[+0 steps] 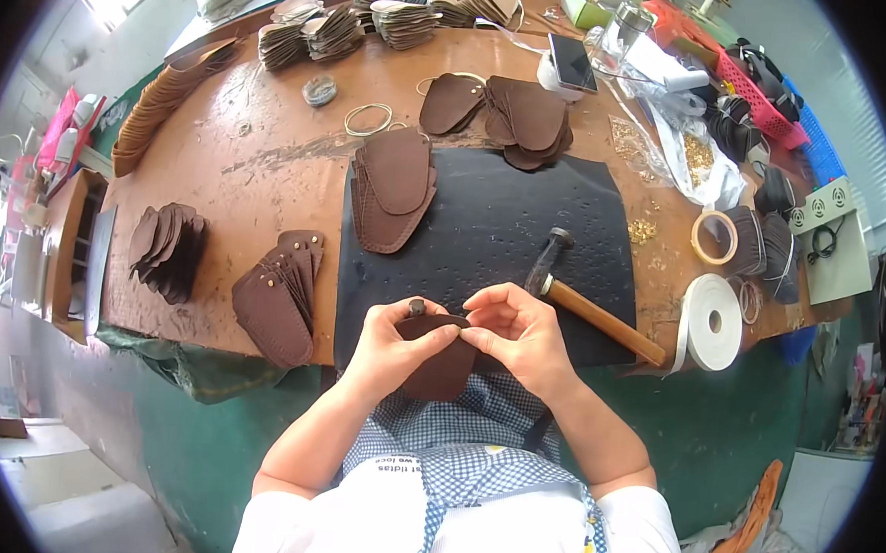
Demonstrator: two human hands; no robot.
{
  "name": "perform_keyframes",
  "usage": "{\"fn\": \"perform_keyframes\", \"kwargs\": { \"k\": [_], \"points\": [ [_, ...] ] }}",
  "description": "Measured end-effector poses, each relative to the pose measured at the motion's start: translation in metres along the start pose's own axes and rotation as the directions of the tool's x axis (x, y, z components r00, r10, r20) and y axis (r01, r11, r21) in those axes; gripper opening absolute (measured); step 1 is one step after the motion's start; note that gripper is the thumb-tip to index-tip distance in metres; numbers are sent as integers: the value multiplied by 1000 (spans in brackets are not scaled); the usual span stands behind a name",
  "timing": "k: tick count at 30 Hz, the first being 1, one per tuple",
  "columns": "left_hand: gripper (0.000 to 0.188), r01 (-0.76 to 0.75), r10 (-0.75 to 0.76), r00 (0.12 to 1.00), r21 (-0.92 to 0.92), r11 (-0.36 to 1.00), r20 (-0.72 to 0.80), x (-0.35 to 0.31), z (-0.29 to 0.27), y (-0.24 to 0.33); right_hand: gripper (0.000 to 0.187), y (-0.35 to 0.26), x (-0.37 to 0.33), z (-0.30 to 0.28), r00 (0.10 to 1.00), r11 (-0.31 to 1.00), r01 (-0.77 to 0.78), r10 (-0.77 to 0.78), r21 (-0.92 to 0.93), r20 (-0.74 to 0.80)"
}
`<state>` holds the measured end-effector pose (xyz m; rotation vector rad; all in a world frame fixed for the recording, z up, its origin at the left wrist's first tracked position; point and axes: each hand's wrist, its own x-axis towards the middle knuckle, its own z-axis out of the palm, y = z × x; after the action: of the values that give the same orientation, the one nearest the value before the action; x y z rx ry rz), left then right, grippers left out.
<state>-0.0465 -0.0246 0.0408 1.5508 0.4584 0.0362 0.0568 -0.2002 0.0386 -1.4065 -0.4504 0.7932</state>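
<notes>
Over the near edge of the black work mat point(486, 219), a dark brown leather piece point(440, 371) with a rounded outline is held up. My left hand point(397, 339) grips it between thumb and fingers. A small dark round-ended object point(417, 307) shows at the left fingers; its kind is unclear. My right hand point(515, 337) pinches the piece's upper right edge with the thumb, its fingers curled above; anything tiny between the fingertips cannot be made out. Just beyond the right hand, a hammer point(601, 315) with a wooden handle lies on the mat.
Stacked leather pieces lie on the mat point(392, 189), behind it point(532, 116) and left of it point(281, 303). At the right are a white tape roll point(729, 304), a tan tape roll point(710, 248) and scattered gold-coloured bits point(643, 231). A phone point(572, 63) stands farther back.
</notes>
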Motion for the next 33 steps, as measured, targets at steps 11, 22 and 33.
{"fn": "perform_keyframes", "kwargs": {
  "k": [11, 22, 33],
  "points": [
    [20, 53, -51, 997, -47, 997, 54, 1, -5, 7, 30, 4, 4, -7, 997, 989, -71, 68, 129, 24],
    [13, -124, 73, 982, 295, 948, 176, 2, -8, 27, 33, -7, -10, -8, 988, 987, 31, -6, -160, 156],
    [30, -657, 786, 357, 734, -172, 504, 15, -41, 41, 13, -18, 86, -274, 647, 502, -211, -572, -839, -505]
  ]
}}
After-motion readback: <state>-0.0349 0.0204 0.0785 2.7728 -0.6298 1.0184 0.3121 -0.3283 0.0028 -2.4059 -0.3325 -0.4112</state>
